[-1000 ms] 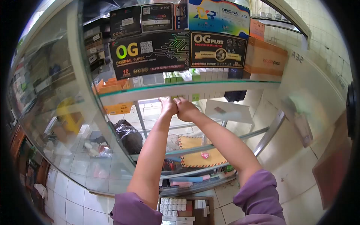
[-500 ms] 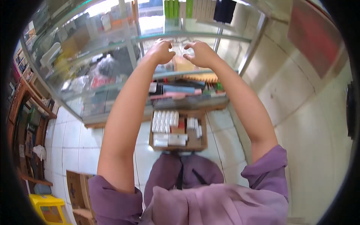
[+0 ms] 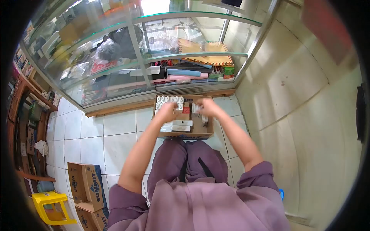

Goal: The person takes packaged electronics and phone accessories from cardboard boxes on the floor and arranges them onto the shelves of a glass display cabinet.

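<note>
A cardboard carton (image 3: 210,133) sits on the floor in front of my knees, holding small white boxes. My left hand (image 3: 167,112) is over its left half, beside rows of white boxes (image 3: 169,99). Its fingers are bent but apart, with nothing visible between them. On the other side, my right hand (image 3: 209,107) reaches over a few smaller white boxes (image 3: 194,107), fingers curved and apart. Motion blurs both hands a little, so contact with the boxes is unclear. Between the hands lies a red box (image 3: 186,109); longer white boxes (image 3: 182,125) lie nearer me.
A glass display cabinet (image 3: 154,57) stands behind the carton, with brown envelopes (image 3: 204,50) and rolled paper (image 3: 185,73) on its shelves. Opened cartons (image 3: 86,184) and a yellow plastic stool (image 3: 52,204) are at lower left. A wall (image 3: 289,134) runs along the right.
Both hands have come down from in front of the cabinet's upper shelves to the carton. The view has tilted downward.
</note>
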{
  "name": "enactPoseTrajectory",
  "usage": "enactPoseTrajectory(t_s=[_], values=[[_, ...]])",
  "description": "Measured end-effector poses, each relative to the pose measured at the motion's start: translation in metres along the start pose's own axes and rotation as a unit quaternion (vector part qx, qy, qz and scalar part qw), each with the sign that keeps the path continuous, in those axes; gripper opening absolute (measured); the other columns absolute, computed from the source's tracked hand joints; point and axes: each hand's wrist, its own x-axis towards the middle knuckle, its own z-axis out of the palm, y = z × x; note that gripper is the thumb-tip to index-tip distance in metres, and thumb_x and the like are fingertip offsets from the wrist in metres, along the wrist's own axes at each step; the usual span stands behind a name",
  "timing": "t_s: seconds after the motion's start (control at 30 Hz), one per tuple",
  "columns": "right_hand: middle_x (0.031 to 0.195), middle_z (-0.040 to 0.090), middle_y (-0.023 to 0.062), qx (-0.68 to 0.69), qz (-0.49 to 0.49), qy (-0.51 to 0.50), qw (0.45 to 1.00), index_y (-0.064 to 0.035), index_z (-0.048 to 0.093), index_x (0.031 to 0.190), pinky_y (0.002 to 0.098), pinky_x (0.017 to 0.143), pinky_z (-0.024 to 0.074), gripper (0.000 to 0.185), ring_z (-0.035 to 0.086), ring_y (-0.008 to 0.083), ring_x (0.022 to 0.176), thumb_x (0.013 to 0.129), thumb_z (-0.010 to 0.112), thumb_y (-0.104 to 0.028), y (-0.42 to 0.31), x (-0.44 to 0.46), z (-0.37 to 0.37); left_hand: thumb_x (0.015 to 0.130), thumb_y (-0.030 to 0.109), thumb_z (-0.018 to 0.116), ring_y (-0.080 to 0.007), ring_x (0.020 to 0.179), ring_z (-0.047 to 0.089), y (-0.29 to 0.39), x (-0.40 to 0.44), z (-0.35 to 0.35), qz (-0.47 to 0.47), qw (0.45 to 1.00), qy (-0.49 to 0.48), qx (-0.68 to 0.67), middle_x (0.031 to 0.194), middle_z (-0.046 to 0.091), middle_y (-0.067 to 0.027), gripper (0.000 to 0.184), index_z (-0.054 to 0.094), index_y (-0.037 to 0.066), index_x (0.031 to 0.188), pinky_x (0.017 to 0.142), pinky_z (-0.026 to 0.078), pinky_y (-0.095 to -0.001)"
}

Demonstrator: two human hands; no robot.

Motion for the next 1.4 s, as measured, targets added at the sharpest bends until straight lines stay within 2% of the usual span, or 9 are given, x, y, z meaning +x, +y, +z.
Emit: enactPoseTrajectory(t_s=[0.2,0.33,0.43,0.53,0.73,0.83,1.03,1.13,1.4], values=[[0.103,0.060,0.0189,0.031,0.043,-0.066,0.996,-0.0031,0.057,0.110,0.0392,0.084,0.0476,0.050,0.058,0.0355,0.096,0.064,0.072,-0.010,0.055,-0.019,0.120,0.070,0.013,0.069,-0.0370,0.097,0.057,-0.055,-0.038,0.096,-0.140,0.990,-0.036,0.003,0.104,0.058,-0.0208,0.042,0.057,0.000,0.108,0.084,0.048,-0.0418],[0.110,0.054,0.0193,0.038,0.070,-0.086,0.993,-0.0038,0.047,0.112,0.0417,0.085,0.0457,0.054,0.054,0.0369,0.103,0.063,0.072,-0.005,0.064,-0.009,0.144,0.069,0.009,0.070,-0.0334,0.099,0.057,-0.056,-0.022,0.105,-0.146,0.986,-0.075,0.013,0.105,0.056,-0.0170,0.036,0.057,0.005,0.102,0.082,0.049,-0.0418],[0.103,0.057,0.0194,0.026,0.101,-0.082,0.991,-0.0037,0.044,0.104,0.0438,0.082,0.0464,0.048,0.055,0.0390,0.098,0.064,0.072,-0.003,0.064,0.002,0.147,0.066,0.009,0.072,-0.0281,0.099,0.057,-0.058,-0.007,0.106,0.021,0.986,-0.082,0.145,0.102,0.057,-0.0117,0.036,0.058,0.009,0.099,0.078,0.050,-0.0392],[0.095,0.059,0.0193,0.034,0.122,-0.066,0.990,-0.0037,0.043,0.098,0.0445,0.079,0.0473,0.045,0.057,0.0396,0.093,0.063,0.072,-0.002,0.068,0.009,0.154,0.071,0.013,0.069,-0.0265,0.100,0.056,-0.059,0.008,0.108,0.081,0.962,-0.153,0.210,0.102,0.056,-0.0088,0.034,0.058,0.009,0.102,0.082,0.048,-0.0381],[0.090,0.062,0.0204,0.055,0.101,-0.056,0.992,-0.0009,0.052,0.096,0.0433,0.078,0.0477,0.037,0.059,0.0384,0.090,0.062,0.069,0.000,0.075,0.005,0.147,0.076,0.011,0.058,-0.0235,0.096,0.055,-0.068,0.017,0.137,0.183,0.946,-0.111,0.244,0.101,0.054,-0.0071,0.023,0.058,0.011,0.099,0.080,0.048,-0.0358],[0.090,0.062,0.0211,0.005,0.102,-0.069,0.992,-0.0005,0.057,0.090,0.0427,0.078,0.0476,0.030,0.059,0.0387,0.090,0.062,0.068,0.000,0.079,0.003,0.148,0.071,0.011,0.064,-0.0253,0.095,0.054,-0.064,0.019,0.133,0.212,0.947,-0.079,0.230,0.098,0.053,-0.0075,0.033,0.053,0.009,0.103,0.081,0.049,-0.0352],[0.087,0.062,0.0229,0.034,0.119,-0.018,0.992,0.0006,0.059,0.085,0.0429,0.078,0.0481,0.027,0.059,0.0396,0.088,0.059,0.065,0.000,0.087,-0.004,0.140,0.061,0.003,0.072,-0.0303,0.093,0.058,-0.056,0.009,0.119,0.032,0.992,0.015,0.125,0.097,0.056,-0.0130,0.060,0.041,0.007,0.112,0.075,0.052,-0.0379],[0.086,0.062,0.0239,0.028,0.161,-0.049,0.985,0.0012,0.060,0.083,0.0434,0.077,0.0483,0.026,0.059,0.0403,0.087,0.058,0.062,0.000,0.086,-0.004,0.125,0.062,0.006,0.075,-0.0373,0.094,0.059,-0.060,0.013,0.125,-0.016,0.979,-0.152,0.132,0.100,0.057,-0.0201,0.063,0.036,0.004,0.111,0.073,0.052,-0.0431],[0.084,0.062,0.0228,-0.014,0.148,-0.013,0.989,-0.0004,0.061,0.082,0.0424,0.072,0.0492,0.024,0.060,0.0390,0.082,0.058,0.062,-0.002,0.085,-0.015,0.094,0.061,0.008,0.073,-0.0352,0.081,0.062,-0.050,0.017,0.116,0.047,0.975,-0.169,0.135,0.084,0.063,-0.0170,0.060,0.036,0.006,0.108,0.068,0.050,-0.0445]])
